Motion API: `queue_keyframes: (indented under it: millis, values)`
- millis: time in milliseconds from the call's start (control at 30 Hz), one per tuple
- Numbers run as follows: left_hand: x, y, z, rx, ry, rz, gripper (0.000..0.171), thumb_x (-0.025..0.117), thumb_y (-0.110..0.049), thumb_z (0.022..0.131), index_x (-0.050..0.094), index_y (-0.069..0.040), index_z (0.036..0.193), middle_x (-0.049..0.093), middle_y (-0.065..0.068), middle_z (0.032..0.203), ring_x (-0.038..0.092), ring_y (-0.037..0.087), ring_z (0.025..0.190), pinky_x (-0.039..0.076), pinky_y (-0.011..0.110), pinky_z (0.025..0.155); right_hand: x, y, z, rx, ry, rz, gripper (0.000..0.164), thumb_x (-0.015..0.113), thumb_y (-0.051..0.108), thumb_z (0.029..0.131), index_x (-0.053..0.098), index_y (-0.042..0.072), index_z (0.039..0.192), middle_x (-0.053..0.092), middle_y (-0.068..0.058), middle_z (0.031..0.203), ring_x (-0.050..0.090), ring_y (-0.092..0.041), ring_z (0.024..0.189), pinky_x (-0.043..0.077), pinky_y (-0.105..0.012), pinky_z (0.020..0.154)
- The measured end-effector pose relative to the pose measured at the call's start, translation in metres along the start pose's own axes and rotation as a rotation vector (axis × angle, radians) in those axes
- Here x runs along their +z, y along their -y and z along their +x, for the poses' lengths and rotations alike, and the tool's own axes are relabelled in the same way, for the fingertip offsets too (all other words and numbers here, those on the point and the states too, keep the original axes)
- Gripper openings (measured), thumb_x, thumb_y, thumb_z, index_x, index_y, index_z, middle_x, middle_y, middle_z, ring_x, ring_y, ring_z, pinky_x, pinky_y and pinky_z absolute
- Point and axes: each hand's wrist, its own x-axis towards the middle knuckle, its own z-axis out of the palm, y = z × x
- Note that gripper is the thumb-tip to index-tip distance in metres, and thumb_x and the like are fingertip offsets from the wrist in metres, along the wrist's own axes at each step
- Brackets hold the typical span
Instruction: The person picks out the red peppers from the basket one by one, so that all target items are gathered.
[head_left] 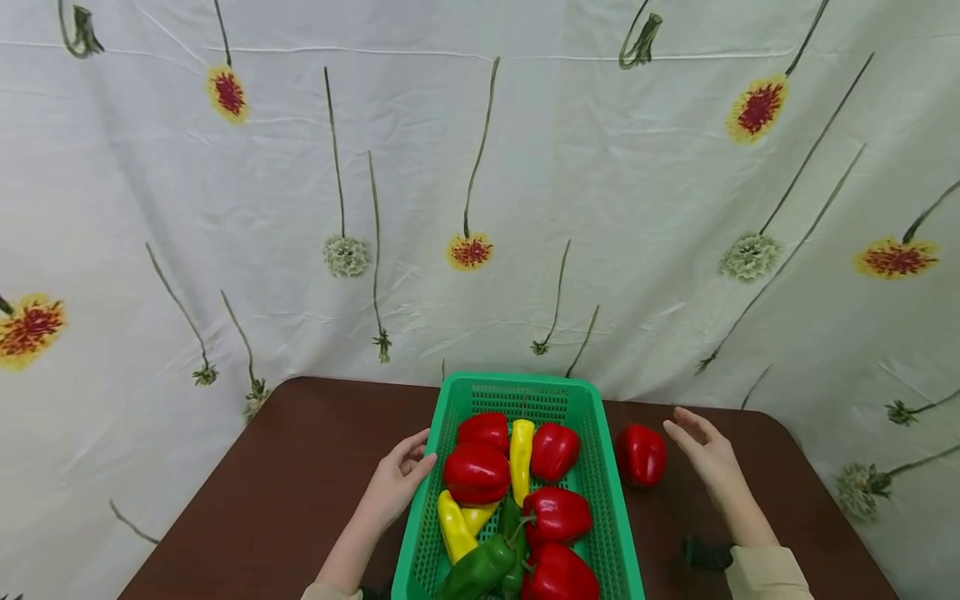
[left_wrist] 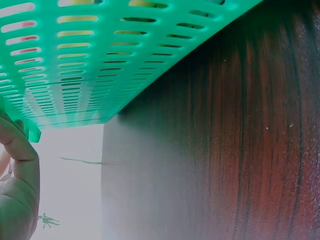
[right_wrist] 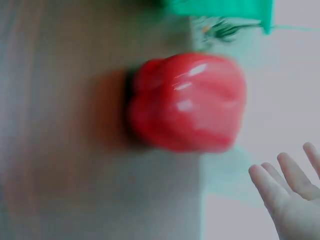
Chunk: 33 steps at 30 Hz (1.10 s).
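A green plastic basket (head_left: 615,517) holds several red bell peppers (head_left: 477,472), yellow peppers (head_left: 521,458) and green peppers (head_left: 480,568). At its left rim is my left hand (head_left: 397,483), fingers curled against the edge; the left wrist view shows the bent fingers beside the basket's slotted wall (left_wrist: 75,65). To the right of the basket, a single red bell pepper (head_left: 641,455) stands on the table. My right hand (head_left: 708,454) is just right of that pepper, fingers spread and apart from it. The right wrist view shows the pepper (right_wrist: 190,102) with a gap to the hand (right_wrist: 295,195).
The dark brown wooden table (head_left: 300,467) carries everything. A pale cloth (head_left: 525,167) printed with flowers hangs behind its far edge. A small black object (head_left: 705,554) is beside my right sleeve (head_left: 768,573).
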Motion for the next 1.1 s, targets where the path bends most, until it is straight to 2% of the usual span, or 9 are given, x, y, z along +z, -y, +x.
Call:
queue_keyframes:
  millis: [100,133,200,367,567,800,1033,1100]
  values:
    - [-0.001,0.0,0.0,0.005,-0.002,0.003,0.048,0.062,-0.013,0.097,0.049,-0.002,0.142,0.059,0.015,0.114,0.057,0.014,0.083,0.046,0.02,0.068,-0.002,0.021,-0.003,-0.054,-0.008,0.006,0.072,0.053,0.048,0.1,0.031,0.006,0.154,0.034,-0.018,0.157,0.038,-0.03,0.139,0.035,-0.045,0.113]
    - [-0.001,-0.001,0.001,0.006,-0.003,0.004,0.049,0.062,-0.014,0.097,0.049,-0.002,0.142,0.059,0.015,0.114,0.057,0.013,0.083,0.047,0.02,0.069,-0.002,0.028,-0.004,-0.07,-0.004,0.015,0.072,0.053,0.048,0.099,0.031,0.007,0.154,0.034,-0.019,0.156,0.035,-0.034,0.141,0.031,-0.051,0.114]
    - [-0.002,-0.001,0.001,0.002,-0.003,0.007,0.049,0.062,-0.014,0.097,0.049,-0.002,0.143,0.059,0.014,0.115,0.056,0.013,0.083,0.047,0.02,0.069,0.0,0.042,-0.006,-0.098,0.005,0.03,0.073,0.055,0.048,0.098,0.031,0.008,0.154,0.034,-0.019,0.156,0.031,-0.036,0.143,0.028,-0.056,0.115]
    - [-0.002,-0.001,0.001,0.011,0.002,0.025,0.05,0.062,-0.015,0.098,0.047,0.0,0.144,0.059,0.014,0.116,0.056,0.013,0.084,0.047,0.02,0.07,0.011,0.074,-0.012,-0.168,0.043,0.054,0.069,0.058,0.042,0.098,0.033,0.009,0.153,0.031,-0.019,0.158,0.028,-0.035,0.147,0.028,-0.056,0.115]
    - [-0.001,-0.005,-0.002,0.005,0.006,0.026,0.05,0.061,-0.014,0.098,0.046,0.002,0.144,0.059,0.015,0.116,0.056,0.012,0.083,0.048,0.019,0.071,0.038,0.101,-0.018,-0.21,0.107,0.061,0.065,0.06,0.039,0.098,0.036,0.011,0.151,0.034,-0.015,0.157,0.03,-0.034,0.146,0.029,-0.057,0.114]
    - [-0.001,0.006,-0.001,0.124,0.002,0.017,0.054,0.063,-0.026,0.098,0.049,0.004,0.141,0.059,0.015,0.11,0.058,0.011,0.086,0.05,0.019,0.073,0.077,0.113,-0.023,-0.249,0.159,0.076,0.059,0.065,0.037,0.095,0.045,0.014,0.146,0.041,-0.011,0.154,0.037,-0.032,0.143,0.037,-0.055,0.11]
    - [0.001,0.003,0.0,0.019,0.008,0.016,0.052,0.062,-0.015,0.098,0.045,0.002,0.144,0.058,0.016,0.118,0.058,0.016,0.092,0.05,0.019,0.076,0.117,0.117,-0.028,-0.274,0.239,0.116,0.057,0.069,0.028,0.093,0.05,0.012,0.143,0.045,-0.012,0.15,0.041,-0.034,0.139,0.045,-0.051,0.104]
    - [0.001,0.001,-0.001,0.014,0.005,0.026,0.052,0.061,-0.014,0.098,0.045,0.002,0.145,0.058,0.016,0.119,0.058,0.017,0.093,0.05,0.019,0.075,0.127,0.119,-0.03,-0.28,0.262,0.107,0.057,0.07,0.03,0.092,0.051,0.013,0.142,0.047,-0.011,0.148,0.043,-0.034,0.137,0.045,-0.051,0.103]
